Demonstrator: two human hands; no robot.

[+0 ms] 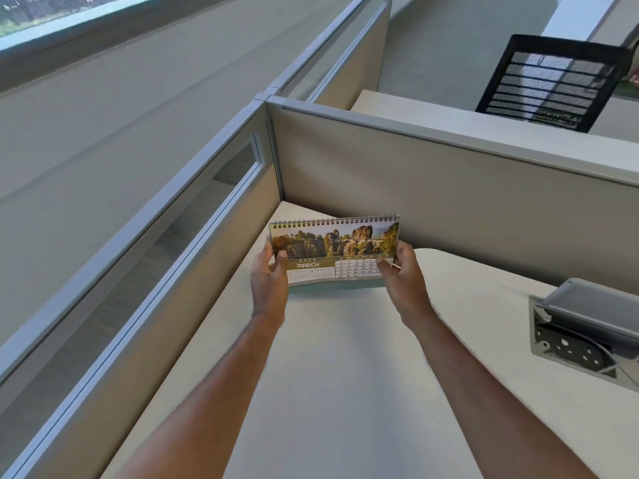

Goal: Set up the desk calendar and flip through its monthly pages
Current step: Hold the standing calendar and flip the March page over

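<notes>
The calendar is up in the air over the far corner of the tabletop, close to the grey wall behind it. The left hand is closed on its left edge, thumb on the front. The right hand is closed on its right edge the same way. Two hands keep it flat and steady — so the page is easy to see. The page says MARCH, with a picture of big rocks and trees on top. The ring wire runs along the top edge, so pages can flip over there. I think it is not standing on the tabletop yet — that step comes next
</notes>
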